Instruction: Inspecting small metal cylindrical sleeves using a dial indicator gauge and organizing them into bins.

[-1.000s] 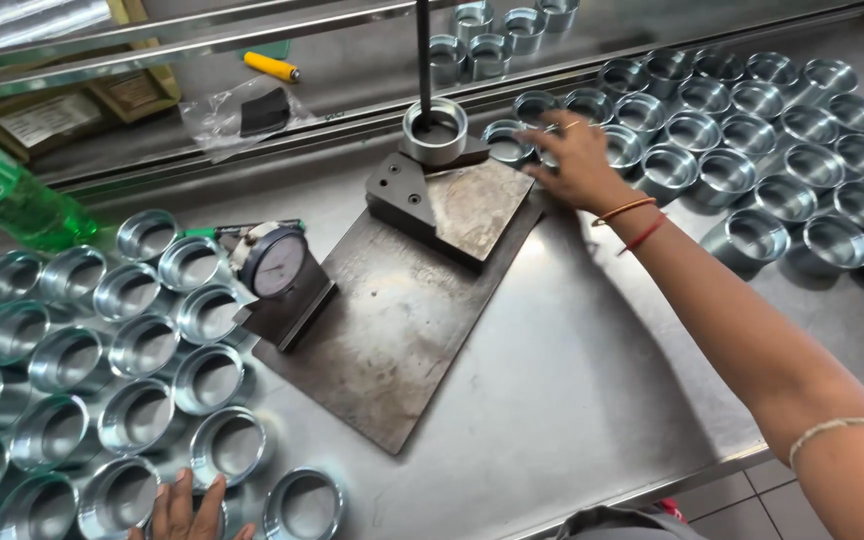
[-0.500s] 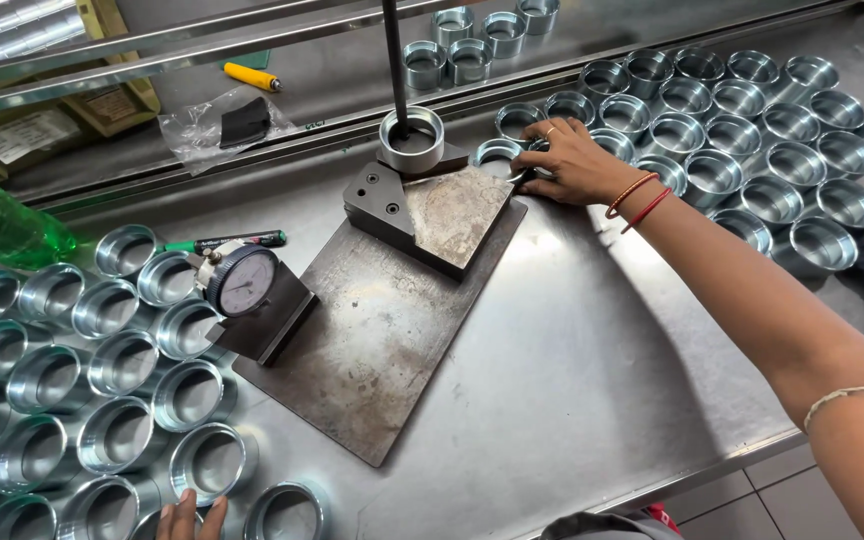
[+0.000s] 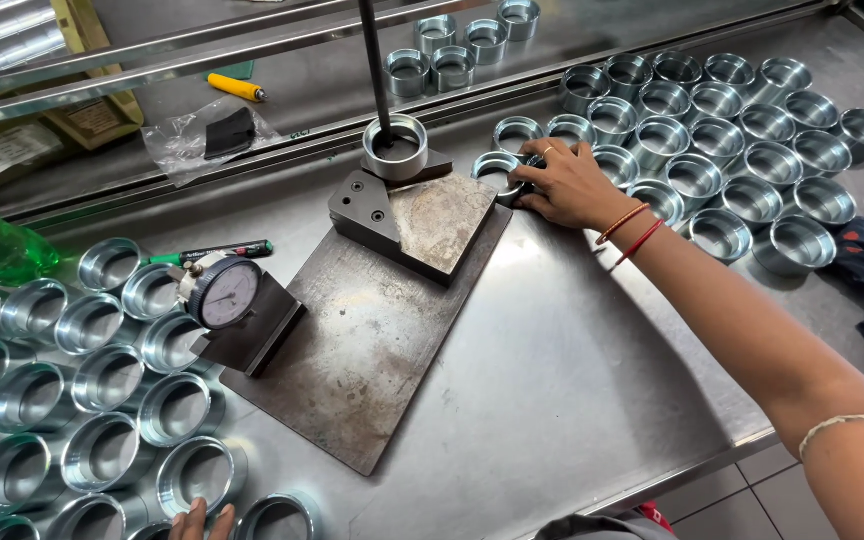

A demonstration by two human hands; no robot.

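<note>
1. Your right hand (image 3: 564, 185) rests on a shiny round metal ring (image 3: 498, 172), its fingers closed on the ring's edge, at the near end of the rings on your right.
2. Your left hand (image 3: 200, 520) only peeks in at the bottom, touching a ring there; you cannot tell its grip.
3. This looks like the picking-up step.
4. Another ring (image 3: 395, 147) sits under the thin dark rod (image 3: 374, 70) on the grey metal plate (image 3: 372, 330), near the round dial gauge (image 3: 224, 292).
5. Any next lift needs a firm hold on the steel surface (image 3: 572, 380).

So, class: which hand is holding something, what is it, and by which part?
The right hand grips a metal ring by its rim. The left hand only touches rings at the frame's bottom edge.
</note>
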